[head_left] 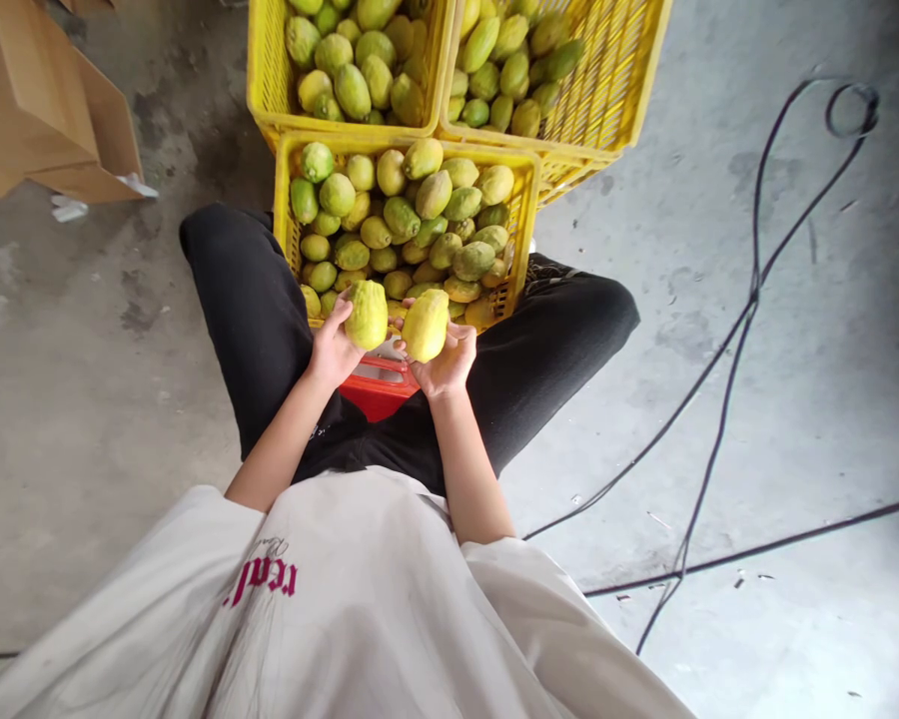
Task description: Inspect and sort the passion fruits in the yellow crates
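My left hand (333,348) is closed around a yellow-green papaya (366,316) with a ridged skin. Close beside it, my right hand (449,361) grips a yellower papaya (426,326), its fingers partly hidden beneath the fruit. Both papayas are held up over the near edge of a yellow plastic crate (533,215) between my knees. That crate is full of green and yellowish papayas (401,218).
Two more yellow crates of papayas stand beyond, one at the back left (256,70) and one at the back right (629,80). A red plastic stool (379,397) shows between my legs. Cardboard boxes (34,95) lie far left; black cables (753,300) cross the concrete floor at right.
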### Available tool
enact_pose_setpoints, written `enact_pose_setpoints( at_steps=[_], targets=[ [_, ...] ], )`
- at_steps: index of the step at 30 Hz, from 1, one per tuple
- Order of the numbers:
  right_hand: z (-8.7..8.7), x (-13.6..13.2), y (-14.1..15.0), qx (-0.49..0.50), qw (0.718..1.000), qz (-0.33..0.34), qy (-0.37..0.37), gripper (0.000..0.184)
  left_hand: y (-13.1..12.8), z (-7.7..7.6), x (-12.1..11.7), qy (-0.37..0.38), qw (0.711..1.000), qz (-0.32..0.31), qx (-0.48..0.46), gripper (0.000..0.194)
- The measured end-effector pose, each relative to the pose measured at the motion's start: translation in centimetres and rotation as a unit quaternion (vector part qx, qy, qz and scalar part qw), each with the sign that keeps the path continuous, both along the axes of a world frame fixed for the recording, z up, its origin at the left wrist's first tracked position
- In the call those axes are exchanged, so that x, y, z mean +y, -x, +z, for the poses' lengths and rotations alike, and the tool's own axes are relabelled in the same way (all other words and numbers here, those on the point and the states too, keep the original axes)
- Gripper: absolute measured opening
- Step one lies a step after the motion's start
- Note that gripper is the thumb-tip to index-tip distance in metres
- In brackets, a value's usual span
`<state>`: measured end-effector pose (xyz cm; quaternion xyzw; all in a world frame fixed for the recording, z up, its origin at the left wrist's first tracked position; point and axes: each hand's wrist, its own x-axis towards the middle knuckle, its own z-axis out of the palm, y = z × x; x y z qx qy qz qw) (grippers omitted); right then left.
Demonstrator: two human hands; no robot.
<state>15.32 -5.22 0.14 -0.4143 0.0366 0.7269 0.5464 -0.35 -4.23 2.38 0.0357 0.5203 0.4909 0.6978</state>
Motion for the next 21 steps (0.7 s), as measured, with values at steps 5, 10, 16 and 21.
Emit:
enact_pose_setpoints(
  at_steps=[5, 10, 16, 21],
  targets=[
    [0.0, 0.0, 0.0, -0.006, 1.0, -0.006, -0.01, 0.042, -0.1, 0.0, -0.1, -0.005, 1.0, -0.005, 0.01, 0.055],
    [-0.1, -0.1, 0.3, -0.021, 0.999, -0.015, -0.019, 0.05, -0.2, 0.2, 0.1, 0.006, 1.0, -0.02, 0.014, 0.055],
    [-1.2, -0.5, 0.4, -0.038, 0.998, -0.002, -0.041, 0.046, -0.4, -0.1, 0.1, 0.013, 1.0, -0.011, 0.003, 0.038],
    [-1.8, -0.5, 0.1, -0.052, 0.998, 0.022, -0.032, 0.048, -0.3, 0.5, 0.3, 0.033, 0.999, -0.016, -0.028, 0.036]
  ],
)
